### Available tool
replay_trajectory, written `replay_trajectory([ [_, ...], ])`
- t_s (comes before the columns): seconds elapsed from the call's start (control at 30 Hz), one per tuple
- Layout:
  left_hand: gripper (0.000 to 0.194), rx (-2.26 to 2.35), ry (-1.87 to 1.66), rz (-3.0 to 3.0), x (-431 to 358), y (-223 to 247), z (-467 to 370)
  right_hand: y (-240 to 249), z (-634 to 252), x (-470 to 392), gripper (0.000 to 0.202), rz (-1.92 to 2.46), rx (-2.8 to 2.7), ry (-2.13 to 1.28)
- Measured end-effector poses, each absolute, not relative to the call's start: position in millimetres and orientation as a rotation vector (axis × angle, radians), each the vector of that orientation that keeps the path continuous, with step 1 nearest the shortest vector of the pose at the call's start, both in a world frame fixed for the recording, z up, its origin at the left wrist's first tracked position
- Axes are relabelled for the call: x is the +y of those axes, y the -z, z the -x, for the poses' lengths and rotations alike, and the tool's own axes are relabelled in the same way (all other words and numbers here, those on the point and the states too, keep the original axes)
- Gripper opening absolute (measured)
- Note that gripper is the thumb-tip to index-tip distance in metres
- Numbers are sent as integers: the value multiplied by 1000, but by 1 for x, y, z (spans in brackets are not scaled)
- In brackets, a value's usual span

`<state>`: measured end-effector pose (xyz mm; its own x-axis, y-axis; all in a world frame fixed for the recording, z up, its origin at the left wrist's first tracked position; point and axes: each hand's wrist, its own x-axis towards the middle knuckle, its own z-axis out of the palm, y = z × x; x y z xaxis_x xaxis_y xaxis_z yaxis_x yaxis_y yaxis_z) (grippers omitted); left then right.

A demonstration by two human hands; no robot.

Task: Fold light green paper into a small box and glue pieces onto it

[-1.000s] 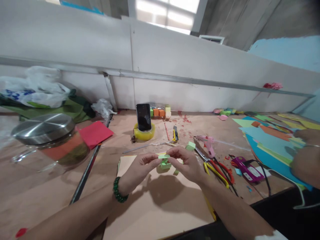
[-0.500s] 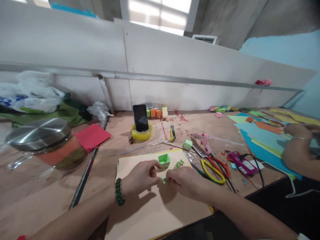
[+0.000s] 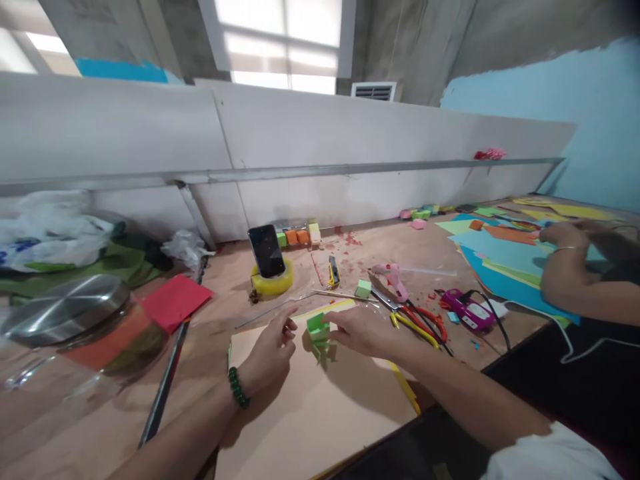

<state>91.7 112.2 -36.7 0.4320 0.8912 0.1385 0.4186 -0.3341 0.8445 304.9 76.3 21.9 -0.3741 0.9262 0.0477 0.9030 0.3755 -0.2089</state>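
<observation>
My right hand (image 3: pixel 363 329) reaches in from the right, its thumb and fingertips closed at the edge of a small green paper box (image 3: pixel 317 327) with an open top. Thin, bent pieces of green paper (image 3: pixel 323 351) show just below the box, blurred. To the left of the box, apart from it, is my left hand (image 3: pixel 274 350), fingers loosely curled and slightly spread, with nothing visible in them. A green bead bracelet (image 3: pixel 238 388) circles that wrist. Beneath both hands lies a stack of cream paper sheets (image 3: pixel 300 427).
Scissors (image 3: pixel 415 323), a pink glue gun (image 3: pixel 393 280), a light green cube (image 3: pixel 363 288) and a cutter knife (image 3: pixel 333 272) lie beyond. A phone (image 3: pixel 267 250) leans in a yellow tape roll (image 3: pixel 273 280). A glass jug (image 3: pixel 100 340) stands left; another person's arm (image 3: pixel 567 267) is right.
My hands have parted; the left drew back leftward. My right hand moved from the small green paper piece up to the green box. The whole view has tilted up and shifted right.
</observation>
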Motion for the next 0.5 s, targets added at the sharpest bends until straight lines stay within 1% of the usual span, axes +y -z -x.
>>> replay_trajectory([
  [0.07,63,1095,-798,-1925,113,36,-91,-18,-300,79,12,1655,-2509,-227],
  [0.2,58,1049,-817,-1929,112,26,-91,-14,-304,79,16,1504,-2439,-96],
  [0.3,48,1074,-987,-1817,112,17,-91,-20,-305,71,19,1357,-2416,11],
  [0.37,43,1112,-1116,-1704,113,11,-90,-24,-299,60,17,1281,-2496,53],
  [0.43,43,1145,-1157,-1612,113,8,-89,-25,-288,45,12,1236,-2637,44],
  [0.5,45,1185,-1113,-1540,113,7,-90,-21,-277,29,5,1235,-2799,-59],
])
